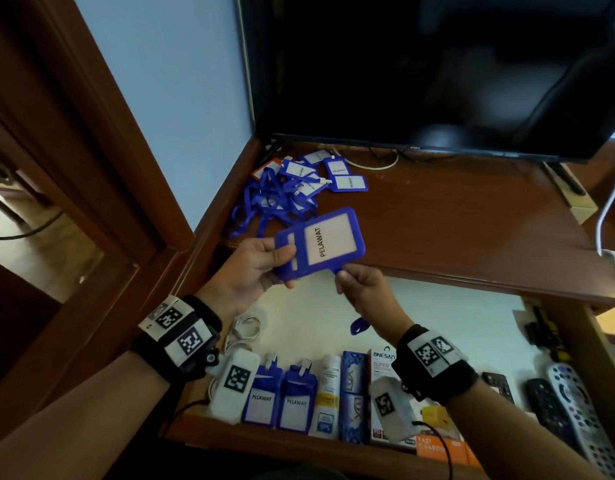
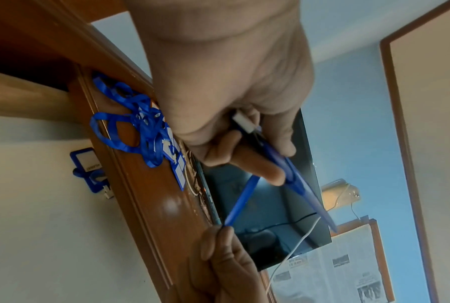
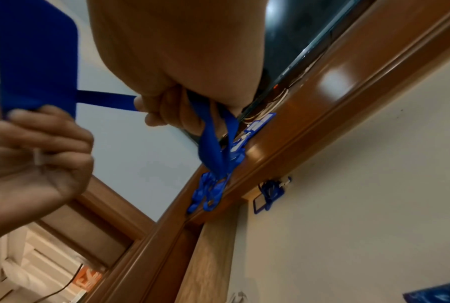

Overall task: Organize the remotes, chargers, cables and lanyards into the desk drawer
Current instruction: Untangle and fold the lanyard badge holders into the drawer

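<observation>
L hand point(image 1: 250, 268) fingers grip flat rectangular blue plastic badge holder point(image 1: 321, 242); R hand point(image 1: 364, 289) fingers pinch its woven strap point(image 3: 104, 100).

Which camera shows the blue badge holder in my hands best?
The head view: the badge holder faces the camera, label readable, left hand and right hand gripping it. The left wrist view shows only its thin edge; the right wrist view shows its plain back and strap.

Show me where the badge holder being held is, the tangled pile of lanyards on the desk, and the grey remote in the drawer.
badge holder point(image 1: 321, 244), head view, on its white PELAWAT card.
pile of lanyards point(image 1: 277, 197), head view, on the knotted blue straps.
grey remote point(image 1: 576, 396), head view, on its button face.
</observation>
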